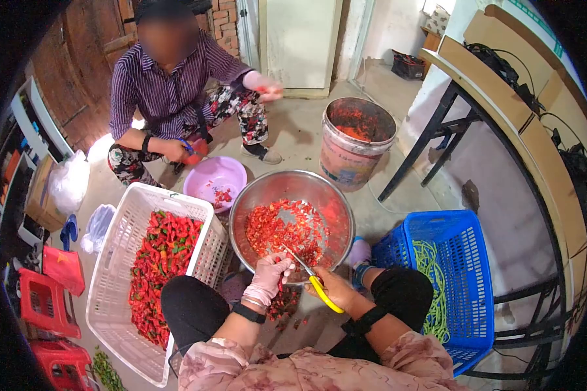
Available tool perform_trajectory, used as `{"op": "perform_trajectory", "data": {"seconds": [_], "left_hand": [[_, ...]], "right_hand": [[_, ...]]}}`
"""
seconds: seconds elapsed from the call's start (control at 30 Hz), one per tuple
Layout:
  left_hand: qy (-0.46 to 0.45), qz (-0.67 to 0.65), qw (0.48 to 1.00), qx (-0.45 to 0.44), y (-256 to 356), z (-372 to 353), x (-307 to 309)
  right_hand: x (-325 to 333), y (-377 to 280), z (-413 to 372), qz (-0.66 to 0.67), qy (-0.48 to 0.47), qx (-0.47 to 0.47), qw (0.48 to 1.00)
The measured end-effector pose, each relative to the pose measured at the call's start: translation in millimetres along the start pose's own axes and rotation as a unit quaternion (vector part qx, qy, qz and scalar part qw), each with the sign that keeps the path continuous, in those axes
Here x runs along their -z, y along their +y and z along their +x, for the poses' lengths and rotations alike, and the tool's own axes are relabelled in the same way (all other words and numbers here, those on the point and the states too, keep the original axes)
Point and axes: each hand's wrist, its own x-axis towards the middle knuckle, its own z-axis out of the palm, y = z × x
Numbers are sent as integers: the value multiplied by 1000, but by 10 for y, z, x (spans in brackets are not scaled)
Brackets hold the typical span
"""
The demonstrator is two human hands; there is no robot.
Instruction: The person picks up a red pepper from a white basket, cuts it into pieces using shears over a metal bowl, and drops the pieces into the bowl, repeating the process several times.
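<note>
My left hand (269,279), in a pale glove, pinches a red chili at the near rim of a large steel bowl (265,188) that holds chopped red chili pieces (275,229). My right hand (332,289) grips yellow-handled scissors (314,280), whose blades point up and left toward the chili by my left fingers. A white plastic crate (122,241) full of whole red chilies (160,260) stands to my left, beside my knee.
A person in a striped shirt (163,81) sits opposite, over a purple bowl (216,179). A bucket (357,140) with red chili stands behind the steel bowl. A blue crate (463,274) with green beans is at my right. Red stools (45,303) stand far left, a table (502,111) right.
</note>
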Motion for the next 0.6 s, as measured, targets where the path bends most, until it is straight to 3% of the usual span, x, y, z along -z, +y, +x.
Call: {"op": "perform_trajectory", "data": {"seconds": [0.23, 0.3, 0.43, 0.6], "left_hand": [[1, -10, 1000, -19, 2, -18, -56], [51, 44, 998, 14, 17, -43, -77], [66, 79, 995, 0, -59, -5, -34], [70, 216, 970, -80, -94, 29, 23]], "right_hand": [[-37, -22, -19, -37, 33, -28, 998], [-51, -6, -16, -52, 45, -23, 997], [-41, -19, -22, -65, 56, -30, 996], [36, 61, -7, 45, 44, -1, 998]]}}
